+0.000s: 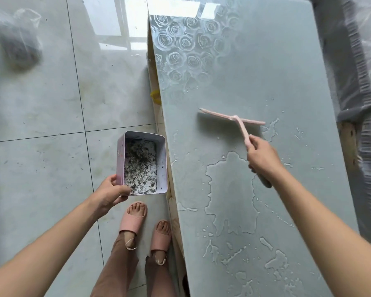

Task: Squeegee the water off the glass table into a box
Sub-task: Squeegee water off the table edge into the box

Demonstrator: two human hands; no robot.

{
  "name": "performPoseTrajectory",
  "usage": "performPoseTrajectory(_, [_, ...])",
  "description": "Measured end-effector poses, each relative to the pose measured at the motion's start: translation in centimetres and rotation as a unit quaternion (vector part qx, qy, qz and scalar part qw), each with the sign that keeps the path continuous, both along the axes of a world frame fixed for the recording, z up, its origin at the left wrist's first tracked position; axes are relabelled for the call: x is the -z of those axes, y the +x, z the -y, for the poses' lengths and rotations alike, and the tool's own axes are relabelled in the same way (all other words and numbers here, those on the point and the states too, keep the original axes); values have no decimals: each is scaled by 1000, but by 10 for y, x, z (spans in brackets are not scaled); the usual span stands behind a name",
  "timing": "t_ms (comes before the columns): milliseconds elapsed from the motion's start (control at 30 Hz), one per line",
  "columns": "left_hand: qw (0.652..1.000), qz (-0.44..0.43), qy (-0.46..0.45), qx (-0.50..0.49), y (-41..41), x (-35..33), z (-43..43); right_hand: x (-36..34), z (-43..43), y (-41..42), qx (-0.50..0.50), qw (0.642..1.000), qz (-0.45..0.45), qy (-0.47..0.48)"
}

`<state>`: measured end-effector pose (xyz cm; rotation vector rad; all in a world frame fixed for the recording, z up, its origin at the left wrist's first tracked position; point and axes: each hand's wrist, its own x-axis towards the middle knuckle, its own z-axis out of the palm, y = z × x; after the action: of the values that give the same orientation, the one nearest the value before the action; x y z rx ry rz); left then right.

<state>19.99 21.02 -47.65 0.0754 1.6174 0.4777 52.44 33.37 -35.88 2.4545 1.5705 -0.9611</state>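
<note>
Both hands busy: right hand [263, 157] clenches squeegee [234, 120] handle, blade on table [287, 71]; left hand [109, 192] pinches box [141, 163] corner.

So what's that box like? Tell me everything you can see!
The box is pale pink, rectangular, round-cornered, thin-walled like metal, open on top. Dark and white specks cover its bottom. The left hand grips its near left corner, holding it over the floor beside the edge of the glass table.
</note>
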Motion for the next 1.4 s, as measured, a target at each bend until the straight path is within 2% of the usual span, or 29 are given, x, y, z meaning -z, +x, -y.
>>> performPoseTrajectory(133, [1000,-4,-2,7,8,-2,3,2,69,-15,-20,1000,4,-2])
performPoseTrajectory(233, [1000,-11,-5,9,14,-7,6,-9,109,-20,-31,999,-31,-13])
performPoseTrajectory(333, [1000,-12,-5,9,18,-13,9,-24,108,-4,3,996,-91,8])
performPoseTrajectory(433, [1000,-11,-1,4,18,-20,12,-34,78,31,49,993,-85,61])
performPoseTrajectory(567, [1000,-6,9,-5,17,-30,17,-25,19,82,170,979,-82,71])
performPoseTrajectory(667, [1000,-3,20,-8,18,-44,19,-7,-10,103,298,938,-148,102])
performPoseTrajectory(733, [1000,1,22,-8,19,-52,22,7,-11,104,343,913,-181,125])
performPoseTrajectory(800, [1000,2,30,-2,22,-61,24,18,4,99,339,913,-196,117])
performPoseTrajectory(900, [999,9,35,4,26,-73,25,24,42,82,281,942,-161,86])
performPoseTrajectory(967, [999,10,36,15,34,-82,24,15,71,71,253,949,-171,79])
performPoseTrajectory(1133, [999,6,32,27,54,-101,21,-20,107,67,232,941,-247,4])
performPoseTrajectory(1200, [999,16,32,37,63,-109,19,-35,98,84,229,936,-266,16])
performPoseTrajectory(1300, [998,33,41,40,76,-122,17,-51,74,117,227,947,-224,48])
performPoseTrajectory(1400, [997,44,49,51,87,-131,20,-42,60,144,269,947,-174,39])
